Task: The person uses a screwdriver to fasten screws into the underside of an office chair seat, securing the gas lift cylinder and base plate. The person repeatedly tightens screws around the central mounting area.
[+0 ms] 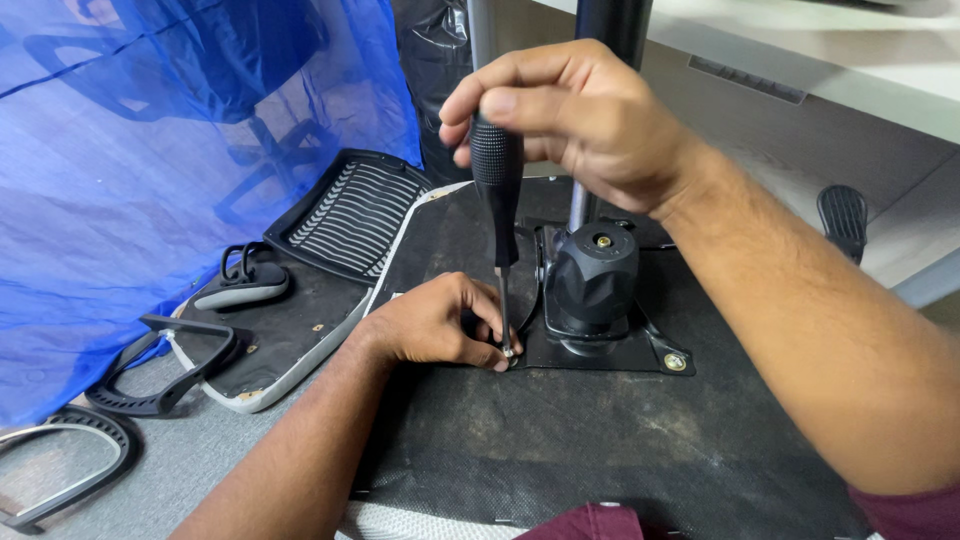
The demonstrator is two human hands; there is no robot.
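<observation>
my right hand (575, 120) is clenched round the black grip of the screwdriver (497, 190), held upright, its tip on a screw (509, 352) at the front left corner of the black mounting plate (600, 350) on the upturned chair seat (600, 440). my left hand (435, 325) rests on the seat, fingertips pinched round the shaft just above the screw. i'd judge it best to press straight down, keep the shaft vertical and turn slowly so the tip stays seated.

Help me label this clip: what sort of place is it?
Probably an office or workshop floor where chairs are assembled: an upturned chair seat with its metal mechanism, loose armrests, and a mesh chair back lie about.
</observation>
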